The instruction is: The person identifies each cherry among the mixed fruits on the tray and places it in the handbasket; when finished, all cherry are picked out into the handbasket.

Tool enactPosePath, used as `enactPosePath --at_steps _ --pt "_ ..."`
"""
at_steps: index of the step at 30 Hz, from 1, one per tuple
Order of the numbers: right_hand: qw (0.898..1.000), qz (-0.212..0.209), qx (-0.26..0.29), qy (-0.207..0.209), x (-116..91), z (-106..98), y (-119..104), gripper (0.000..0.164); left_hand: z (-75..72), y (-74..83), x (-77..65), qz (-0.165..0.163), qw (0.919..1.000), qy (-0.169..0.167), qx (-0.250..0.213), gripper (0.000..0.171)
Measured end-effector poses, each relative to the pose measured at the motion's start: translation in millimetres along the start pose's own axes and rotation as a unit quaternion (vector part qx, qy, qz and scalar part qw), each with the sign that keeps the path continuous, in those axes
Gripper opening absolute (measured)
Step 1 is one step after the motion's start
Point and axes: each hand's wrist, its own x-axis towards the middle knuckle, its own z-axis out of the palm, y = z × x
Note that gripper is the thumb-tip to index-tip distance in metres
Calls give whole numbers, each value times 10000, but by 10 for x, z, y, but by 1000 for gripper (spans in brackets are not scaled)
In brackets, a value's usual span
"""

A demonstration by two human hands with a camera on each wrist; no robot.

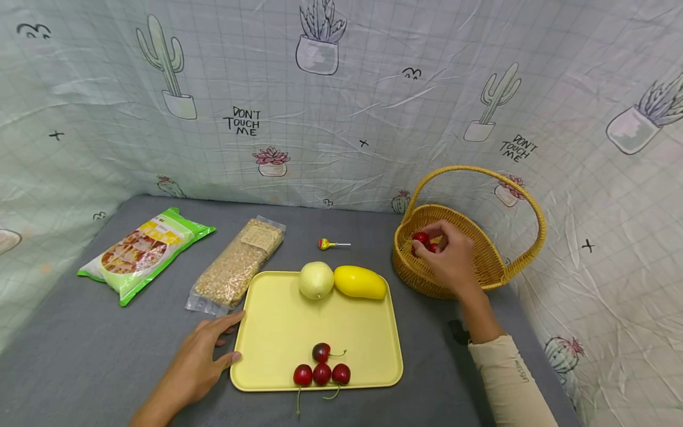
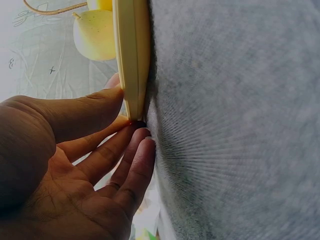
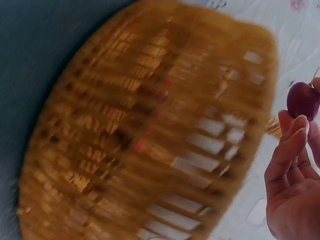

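Observation:
My right hand [image 1: 447, 252] pinches a dark red cherry [image 3: 302, 101] between thumb and fingertips, over the wicker basket [image 1: 488, 261]. Another red cherry [image 1: 434, 247] shows just beneath those fingers; how it lies is partly hidden by the hand. My left hand [image 1: 200, 359] touches the left edge of the yellow tray [image 1: 272, 332], its thumb at the rim and its fingers extended along the side. Several cherries [image 1: 322, 374] lie at the tray's near edge, some with stems. At its far edge sit a pale round pear [image 1: 316, 280] and a yellow mango [image 1: 360, 282].
Left of the tray lie a clear bag of grains [image 1: 237, 267] and a green-and-white food packet [image 1: 146, 252]. A wrapped lollipop [image 1: 333, 244] lies behind the tray. The basket's tall handle [image 1: 541, 219] arches up at the right. A printed cloth [image 1: 341, 130] hangs behind the grey table.

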Motion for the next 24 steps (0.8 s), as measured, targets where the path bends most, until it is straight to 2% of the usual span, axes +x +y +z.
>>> enactPosePath --at_steps 7,14,24 --pt "9955 682 -524 -390 -24 -101 246 28 6 -10 -1 24 10000 38 25 77" --pt "9835 1132 -1009 -990 -38 -92 408 31 7 -11 1 -8 10000 -25 14 77" --pt "9661 1603 -1097 -1700 -2 -54 495 32 -1 -14 6 -38 10000 -37 -3 77"
